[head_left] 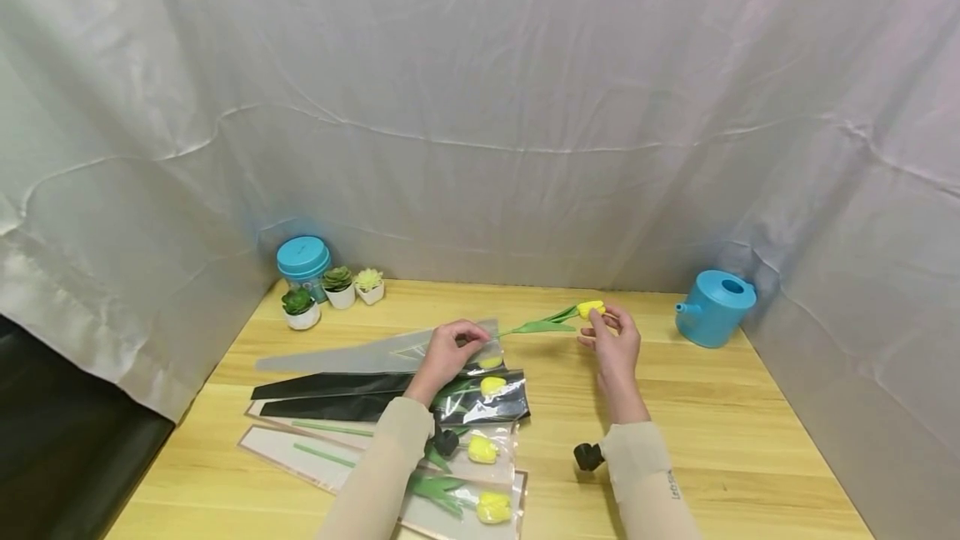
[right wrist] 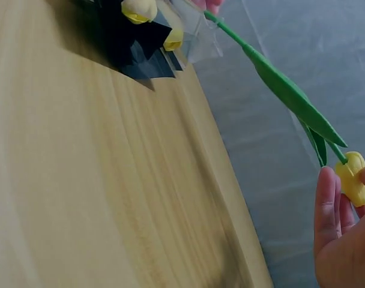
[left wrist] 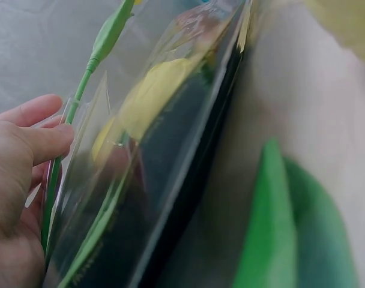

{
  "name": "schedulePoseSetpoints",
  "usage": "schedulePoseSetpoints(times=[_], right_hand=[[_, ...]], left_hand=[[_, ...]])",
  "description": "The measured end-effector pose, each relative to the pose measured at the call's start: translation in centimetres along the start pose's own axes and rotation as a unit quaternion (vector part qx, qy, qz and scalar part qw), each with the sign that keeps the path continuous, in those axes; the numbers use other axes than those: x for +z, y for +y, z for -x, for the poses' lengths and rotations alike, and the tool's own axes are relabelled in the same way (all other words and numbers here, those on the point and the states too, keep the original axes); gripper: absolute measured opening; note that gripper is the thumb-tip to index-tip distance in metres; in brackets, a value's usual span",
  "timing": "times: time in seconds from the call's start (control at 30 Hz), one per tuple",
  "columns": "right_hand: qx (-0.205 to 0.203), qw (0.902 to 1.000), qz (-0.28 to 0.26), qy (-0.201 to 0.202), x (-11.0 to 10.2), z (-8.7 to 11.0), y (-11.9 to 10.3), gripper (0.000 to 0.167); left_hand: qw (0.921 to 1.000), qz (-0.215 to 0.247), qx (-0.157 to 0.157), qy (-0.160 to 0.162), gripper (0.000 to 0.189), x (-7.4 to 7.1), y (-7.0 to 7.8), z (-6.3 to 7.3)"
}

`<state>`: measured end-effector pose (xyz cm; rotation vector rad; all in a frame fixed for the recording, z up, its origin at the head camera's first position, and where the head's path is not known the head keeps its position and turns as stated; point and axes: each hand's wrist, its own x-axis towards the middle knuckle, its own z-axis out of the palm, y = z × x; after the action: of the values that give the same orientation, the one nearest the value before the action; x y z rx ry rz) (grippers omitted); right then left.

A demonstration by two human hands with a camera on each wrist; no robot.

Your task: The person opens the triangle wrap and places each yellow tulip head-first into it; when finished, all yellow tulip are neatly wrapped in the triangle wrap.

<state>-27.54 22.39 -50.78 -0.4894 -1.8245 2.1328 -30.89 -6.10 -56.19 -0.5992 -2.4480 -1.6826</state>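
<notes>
A yellow artificial tulip (head_left: 547, 324) with a green stem and leaves stretches between both hands above the table. My right hand (head_left: 617, 346) holds its yellow bloom (right wrist: 352, 180) between thumb and fingers. Thumb and fingers of my left hand (head_left: 448, 354) pinch the stem (left wrist: 78, 96) at the mouth of a grey, clear-fronted flower sleeve (head_left: 360, 354). How far the stem reaches into that sleeve is hard to tell. Another yellow tulip shows through this sleeve's clear front. Below it lies a black flower sleeve (head_left: 330, 386) holding a yellow tulip (head_left: 492, 387).
Two pale sleeves with yellow tulips (head_left: 482, 449) lie nearer, partly under my left arm. Three potted succulents (head_left: 340, 287) and a blue-lidded jar (head_left: 303, 261) stand back left. A blue watering can (head_left: 715, 309) stands back right. Grey curtains (head_left: 525, 148) surround the wooden table (head_left: 735, 440).
</notes>
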Motion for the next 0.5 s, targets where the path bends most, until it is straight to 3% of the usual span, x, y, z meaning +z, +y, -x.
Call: schedulePoseSetpoints(times=[0.27, 0.5], right_hand=[[0.015, 0.9998, -0.009, 0.000, 0.11, -0.13, 0.23, 0.035], [0.019, 0.9993, 0.031, -0.008, -0.09, 0.27, 0.89, 0.037]], left_hand=[[1.0000, -0.006, -0.004, 0.004, 0.010, -0.18, 0.04, 0.05], [1.0000, -0.007, 0.000, -0.004, 0.008, -0.18, 0.09, 0.19]])
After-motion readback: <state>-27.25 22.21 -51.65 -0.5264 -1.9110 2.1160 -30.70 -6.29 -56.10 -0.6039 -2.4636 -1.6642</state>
